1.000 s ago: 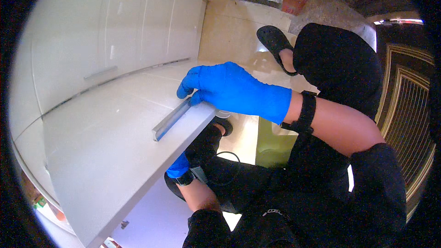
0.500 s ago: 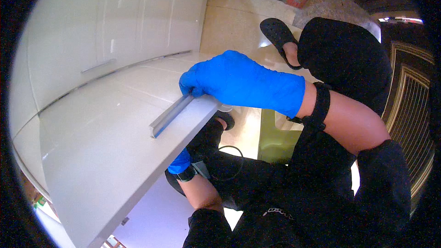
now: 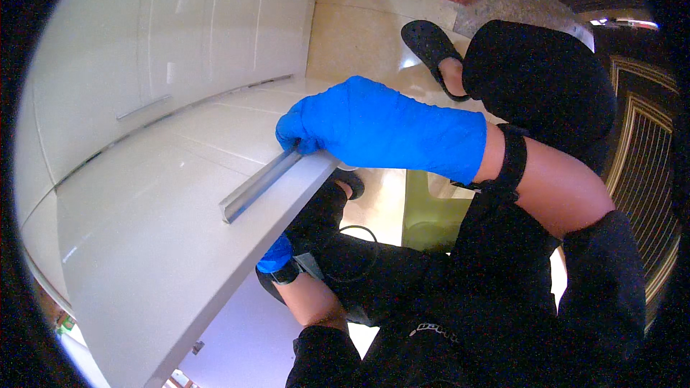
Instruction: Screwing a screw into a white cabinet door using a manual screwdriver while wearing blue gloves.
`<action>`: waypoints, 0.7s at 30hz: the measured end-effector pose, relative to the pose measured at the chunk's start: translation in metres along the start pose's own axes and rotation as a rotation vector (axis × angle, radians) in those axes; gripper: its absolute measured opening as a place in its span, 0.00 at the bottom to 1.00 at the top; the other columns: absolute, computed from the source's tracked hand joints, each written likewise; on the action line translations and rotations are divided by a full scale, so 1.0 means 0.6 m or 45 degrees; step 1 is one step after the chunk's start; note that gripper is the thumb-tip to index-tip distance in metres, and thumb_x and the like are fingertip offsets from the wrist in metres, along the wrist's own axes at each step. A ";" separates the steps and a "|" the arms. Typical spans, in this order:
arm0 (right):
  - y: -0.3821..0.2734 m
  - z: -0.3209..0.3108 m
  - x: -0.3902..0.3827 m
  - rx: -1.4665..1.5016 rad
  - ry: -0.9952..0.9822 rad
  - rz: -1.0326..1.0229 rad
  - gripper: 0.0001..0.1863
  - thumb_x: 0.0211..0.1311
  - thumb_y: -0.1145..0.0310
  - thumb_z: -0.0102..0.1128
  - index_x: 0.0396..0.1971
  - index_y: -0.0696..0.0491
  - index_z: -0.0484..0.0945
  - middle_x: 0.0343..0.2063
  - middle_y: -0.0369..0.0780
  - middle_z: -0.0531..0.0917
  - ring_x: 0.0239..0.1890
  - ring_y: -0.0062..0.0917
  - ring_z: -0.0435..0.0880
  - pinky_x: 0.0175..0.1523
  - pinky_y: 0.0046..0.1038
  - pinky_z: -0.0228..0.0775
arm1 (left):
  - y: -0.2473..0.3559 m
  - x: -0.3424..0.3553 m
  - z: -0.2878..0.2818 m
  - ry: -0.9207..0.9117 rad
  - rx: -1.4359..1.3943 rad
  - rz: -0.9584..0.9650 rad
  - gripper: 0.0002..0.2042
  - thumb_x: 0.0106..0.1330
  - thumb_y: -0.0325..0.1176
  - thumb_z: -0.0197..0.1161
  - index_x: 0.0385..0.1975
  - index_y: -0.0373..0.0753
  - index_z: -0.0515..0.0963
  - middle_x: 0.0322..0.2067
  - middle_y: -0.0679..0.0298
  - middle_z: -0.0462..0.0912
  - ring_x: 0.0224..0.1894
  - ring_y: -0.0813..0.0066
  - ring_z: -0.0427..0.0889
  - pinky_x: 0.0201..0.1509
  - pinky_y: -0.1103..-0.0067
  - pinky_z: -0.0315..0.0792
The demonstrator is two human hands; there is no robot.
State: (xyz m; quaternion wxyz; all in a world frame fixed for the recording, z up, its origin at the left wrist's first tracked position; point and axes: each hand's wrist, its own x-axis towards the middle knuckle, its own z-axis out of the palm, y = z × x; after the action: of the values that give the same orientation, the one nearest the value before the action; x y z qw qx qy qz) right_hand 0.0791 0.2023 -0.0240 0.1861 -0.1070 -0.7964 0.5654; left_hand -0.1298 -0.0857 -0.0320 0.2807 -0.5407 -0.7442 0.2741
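A glossy white cabinet door [image 3: 154, 244] stretches from the lower left toward the middle. Along its edge runs a silver metal bar handle [image 3: 260, 181]. Over the far end of that handle my right hand [image 3: 352, 122], in a blue glove, is closed, its fingers curled at the bar. What the fingertips press on is partly hidden by the glove. My left hand [image 3: 276, 254], also blue-gloved, is below the door's edge on its near side; the door covers its fingers. A dark watch-like band circles the left wrist, and a black strap circles the right forearm.
White cabinet fronts [image 3: 194, 36] with a slim handle line the left. A green plastic stool [image 3: 431, 215] stands beneath my right arm. My knee and a black clog [image 3: 431, 50] are on the tiled floor [image 3: 352, 36]. Dark panelled furniture [image 3: 643, 172] stands at the right.
The door handle and both hands sit slightly farther left in the picture. The right hand keeps its closed grip at the handle's far end.
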 end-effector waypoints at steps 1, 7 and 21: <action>0.001 0.001 0.001 0.005 0.000 -0.002 0.10 0.48 0.73 0.48 0.32 0.49 0.74 0.26 0.39 0.79 0.30 0.31 0.79 0.34 0.26 0.70 | -0.004 -0.002 -0.001 -0.003 0.005 0.001 0.27 0.58 0.50 0.49 0.58 0.57 0.54 0.60 0.71 0.52 0.62 0.63 0.49 0.61 0.54 0.42; 0.009 0.002 -0.003 0.029 0.019 -0.110 0.13 0.46 0.76 0.48 0.35 0.51 0.74 0.29 0.39 0.79 0.31 0.29 0.79 0.35 0.25 0.70 | -0.010 -0.014 0.012 0.141 0.098 0.169 0.24 0.57 0.49 0.50 0.56 0.65 0.57 0.62 0.73 0.46 0.63 0.59 0.48 0.59 0.48 0.40; -0.009 -0.008 -0.007 -0.172 -0.077 -0.003 0.11 0.51 0.72 0.51 0.37 0.53 0.72 0.31 0.41 0.79 0.34 0.30 0.79 0.40 0.27 0.69 | 0.067 0.151 -0.175 -0.069 -3.298 -1.632 0.15 0.62 0.52 0.44 0.29 0.49 0.71 0.16 0.73 0.67 0.12 0.85 0.61 0.14 0.87 0.61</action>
State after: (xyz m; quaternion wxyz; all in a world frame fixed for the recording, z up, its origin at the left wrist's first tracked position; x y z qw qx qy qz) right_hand 0.0851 0.2029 -0.0180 0.1551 -0.1013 -0.8381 0.5130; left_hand -0.0521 0.0229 0.0231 -0.3387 0.0153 -0.5801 -0.7407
